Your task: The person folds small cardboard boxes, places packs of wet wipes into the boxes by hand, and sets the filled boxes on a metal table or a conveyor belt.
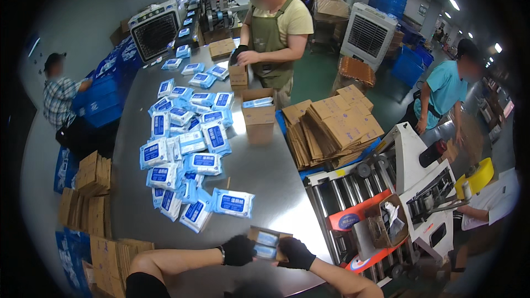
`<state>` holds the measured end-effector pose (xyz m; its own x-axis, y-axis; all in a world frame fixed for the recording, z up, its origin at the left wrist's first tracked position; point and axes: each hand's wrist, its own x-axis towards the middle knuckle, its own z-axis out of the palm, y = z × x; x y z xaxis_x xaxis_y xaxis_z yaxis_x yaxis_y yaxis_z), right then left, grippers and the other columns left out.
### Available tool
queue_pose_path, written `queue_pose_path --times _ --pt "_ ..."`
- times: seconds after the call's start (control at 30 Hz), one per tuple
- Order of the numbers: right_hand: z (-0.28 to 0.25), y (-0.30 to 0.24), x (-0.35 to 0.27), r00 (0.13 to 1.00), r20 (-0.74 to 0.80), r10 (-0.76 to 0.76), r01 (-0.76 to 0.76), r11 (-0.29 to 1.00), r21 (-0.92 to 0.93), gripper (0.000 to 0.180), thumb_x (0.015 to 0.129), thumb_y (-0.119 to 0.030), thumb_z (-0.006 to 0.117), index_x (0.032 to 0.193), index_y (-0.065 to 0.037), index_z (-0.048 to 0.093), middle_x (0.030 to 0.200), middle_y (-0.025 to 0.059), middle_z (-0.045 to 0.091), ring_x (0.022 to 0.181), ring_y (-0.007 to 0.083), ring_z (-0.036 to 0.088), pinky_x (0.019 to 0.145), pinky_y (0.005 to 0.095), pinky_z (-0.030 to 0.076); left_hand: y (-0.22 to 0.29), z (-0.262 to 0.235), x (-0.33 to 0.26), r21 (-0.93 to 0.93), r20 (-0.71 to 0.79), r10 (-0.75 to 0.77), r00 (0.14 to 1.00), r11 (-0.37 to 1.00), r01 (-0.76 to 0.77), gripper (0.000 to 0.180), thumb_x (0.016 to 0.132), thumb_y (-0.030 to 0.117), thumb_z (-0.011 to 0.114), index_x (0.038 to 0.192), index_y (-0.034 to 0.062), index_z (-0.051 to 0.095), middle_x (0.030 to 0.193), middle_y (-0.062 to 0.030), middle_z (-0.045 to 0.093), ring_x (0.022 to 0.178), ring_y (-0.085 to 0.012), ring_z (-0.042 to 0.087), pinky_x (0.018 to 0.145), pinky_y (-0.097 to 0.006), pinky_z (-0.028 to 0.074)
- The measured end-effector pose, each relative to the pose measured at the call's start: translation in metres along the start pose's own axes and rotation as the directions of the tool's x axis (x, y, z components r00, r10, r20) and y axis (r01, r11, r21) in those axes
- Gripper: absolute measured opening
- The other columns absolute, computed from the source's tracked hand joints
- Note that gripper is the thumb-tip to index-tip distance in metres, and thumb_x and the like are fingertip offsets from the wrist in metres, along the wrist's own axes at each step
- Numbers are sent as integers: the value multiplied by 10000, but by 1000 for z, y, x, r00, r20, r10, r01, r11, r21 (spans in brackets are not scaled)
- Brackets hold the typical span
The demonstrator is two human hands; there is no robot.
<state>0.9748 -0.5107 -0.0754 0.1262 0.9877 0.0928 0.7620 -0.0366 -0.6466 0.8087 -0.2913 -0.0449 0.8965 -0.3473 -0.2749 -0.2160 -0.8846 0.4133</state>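
Observation:
At the near end of the steel table stands a small open cardboard box. Inside it lie blue-and-white wipes packs. My left hand, in a black glove, grips the box's left side, its fingertips partly hidden. On the opposite side my right hand, also gloved in black, closes on the box edge. Just beyond the box lies a single wipes pack, at the near edge of a large loose heap of wipes packs.
Across the table a person in an apron handles a brown carton. A taller filled carton stands nearby. Flattened cartons are stacked to the right, beside a roller conveyor with a taping machine. More flattened cartons stand left.

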Motion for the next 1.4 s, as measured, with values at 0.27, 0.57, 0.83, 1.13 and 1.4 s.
queue_pose_path --times 0.27,0.57,0.83,1.13,1.4 --pt "-7 -60 27 963 36 266 -267 963 34 306 853 -292 660 1019 -35 651 953 176 663 910 363 639 784 423 517 -1 88 19 -643 -609 -596 524 757 115 758 715 403 814 1241 -14 463 1159 -196 551 1103 -343 545 922 -437 440" --pt "42 -69 12 873 -277 401 -474 830 -293 742 768 -621 605 1295 -111 493 1281 146 525 1219 336 475 1000 721 192 -71 155 60 -579 -87 -4 996 814 -47 565 888 206 610 1387 43 400 1272 -139 531 1188 -254 499 1050 -371 363" --pt "18 -12 -68 946 -208 248 -313 865 -391 676 778 -456 621 1379 -189 465 1296 116 526 1197 321 476 1002 669 263 -346 -191 171 -321 -514 -787 340 545 775 855 777 397 684 1488 167 270 1455 -265 331 1197 -428 510 966 -509 441" --pt "-88 46 -97 940 -87 330 -341 896 -285 656 620 -311 758 1227 -161 558 1178 119 580 1133 310 544 1054 592 295 -371 -148 234 80 -846 -270 460 789 609 109 771 216 624 761 121 678 752 -132 632 756 -326 639 690 -472 499" --pt "-75 9 -63 883 -265 387 -416 908 -59 747 662 -411 834 1211 -20 512 1080 189 571 1026 371 566 886 469 465 -126 -36 76 65 -442 -140 886 980 187 270 828 303 613 688 75 649 684 -156 610 666 -326 614 632 -489 456"
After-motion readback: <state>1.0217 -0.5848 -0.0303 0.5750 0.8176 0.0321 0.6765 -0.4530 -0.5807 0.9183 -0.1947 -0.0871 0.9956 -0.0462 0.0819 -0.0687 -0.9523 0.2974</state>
